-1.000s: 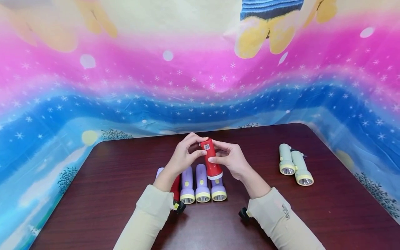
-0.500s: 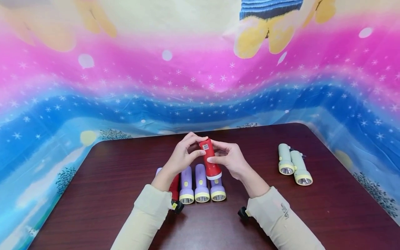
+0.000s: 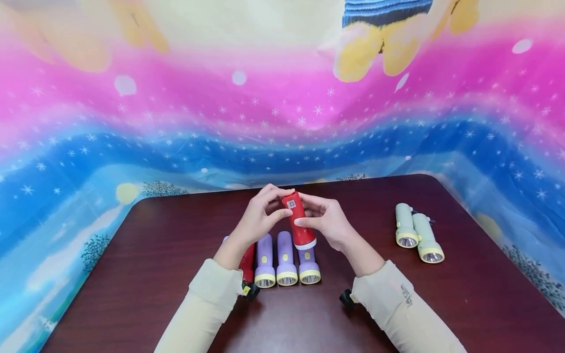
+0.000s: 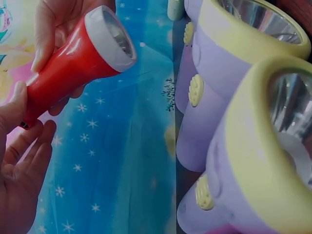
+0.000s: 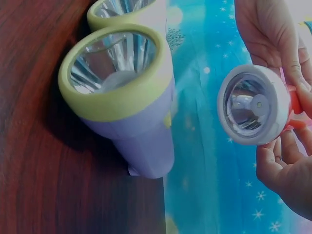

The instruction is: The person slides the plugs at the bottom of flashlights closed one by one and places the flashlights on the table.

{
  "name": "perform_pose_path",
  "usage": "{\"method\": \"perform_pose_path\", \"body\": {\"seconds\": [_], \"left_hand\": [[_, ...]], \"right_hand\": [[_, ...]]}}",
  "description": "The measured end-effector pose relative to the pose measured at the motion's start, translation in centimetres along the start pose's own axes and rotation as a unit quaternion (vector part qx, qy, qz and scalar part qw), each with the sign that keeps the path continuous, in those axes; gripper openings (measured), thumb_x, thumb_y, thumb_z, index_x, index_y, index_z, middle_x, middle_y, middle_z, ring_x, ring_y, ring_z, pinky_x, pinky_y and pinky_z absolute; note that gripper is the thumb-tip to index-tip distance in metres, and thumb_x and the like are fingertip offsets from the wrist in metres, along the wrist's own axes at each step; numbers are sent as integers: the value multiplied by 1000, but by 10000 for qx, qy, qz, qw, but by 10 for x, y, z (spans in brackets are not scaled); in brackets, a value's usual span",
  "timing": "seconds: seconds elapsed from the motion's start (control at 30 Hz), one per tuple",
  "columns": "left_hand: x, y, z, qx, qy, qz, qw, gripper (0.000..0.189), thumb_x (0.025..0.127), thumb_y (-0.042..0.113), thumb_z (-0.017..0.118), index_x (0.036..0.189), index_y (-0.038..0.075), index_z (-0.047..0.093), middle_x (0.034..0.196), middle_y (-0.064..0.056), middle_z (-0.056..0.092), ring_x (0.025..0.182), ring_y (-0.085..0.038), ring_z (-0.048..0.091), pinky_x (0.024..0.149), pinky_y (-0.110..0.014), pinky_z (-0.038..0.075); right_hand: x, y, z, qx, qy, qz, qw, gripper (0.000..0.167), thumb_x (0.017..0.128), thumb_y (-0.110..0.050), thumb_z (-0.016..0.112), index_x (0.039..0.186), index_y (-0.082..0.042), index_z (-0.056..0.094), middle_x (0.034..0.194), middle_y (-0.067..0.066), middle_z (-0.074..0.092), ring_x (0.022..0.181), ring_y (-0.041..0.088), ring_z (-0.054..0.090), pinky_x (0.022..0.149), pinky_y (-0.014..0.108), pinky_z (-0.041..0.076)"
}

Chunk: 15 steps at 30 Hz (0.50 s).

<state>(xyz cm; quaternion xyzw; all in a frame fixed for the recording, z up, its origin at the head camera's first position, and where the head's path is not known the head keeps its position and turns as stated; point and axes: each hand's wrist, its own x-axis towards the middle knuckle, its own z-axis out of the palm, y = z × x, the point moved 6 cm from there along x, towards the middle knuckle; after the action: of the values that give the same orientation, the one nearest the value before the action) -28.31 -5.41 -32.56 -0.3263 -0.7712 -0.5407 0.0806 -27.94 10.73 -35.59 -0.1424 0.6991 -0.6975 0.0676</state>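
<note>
The left arm blocks much of the lower red flashlight! The held red flashlight covers the far end of the rightmost purple flashlight, its own sticker too small to read.

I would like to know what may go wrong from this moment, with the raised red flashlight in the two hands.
The raised red flashlight may slip: the left hand and right hand hold it with thumbs and fingers on a shiny body.
If it drops, it could strike the purple flashlights; in the head view it overlaps the rightmost one.
The left sleeve appears beside the second red flashlight, so lowering that arm could knock it.
</note>
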Motion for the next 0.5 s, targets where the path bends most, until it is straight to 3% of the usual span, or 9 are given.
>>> {"method": "perform_pose_path", "body": {"seconds": [0.23,0.5], "left_hand": [[-1,-1,0,677,73,-43,9977,50,90,12,73,137,14,58,124,-6,60,112,-20,60,96,-42,56],[-7,-5,-2,1241,99,-24,9922,55,92,22,72,143,17,53,136,-2,57,125,-20,56,98,-44,55]], "right_hand": [[2,-3,-1,2,18,9,10000,64,87,0,72,146,-10,50,126,16,64,91,17,63,78,29,59],[3,0,-5,-37,85,-7,10000,65,86,0,73,146,-10,51,123,12,66,91,17,63,78,29,59]]}}
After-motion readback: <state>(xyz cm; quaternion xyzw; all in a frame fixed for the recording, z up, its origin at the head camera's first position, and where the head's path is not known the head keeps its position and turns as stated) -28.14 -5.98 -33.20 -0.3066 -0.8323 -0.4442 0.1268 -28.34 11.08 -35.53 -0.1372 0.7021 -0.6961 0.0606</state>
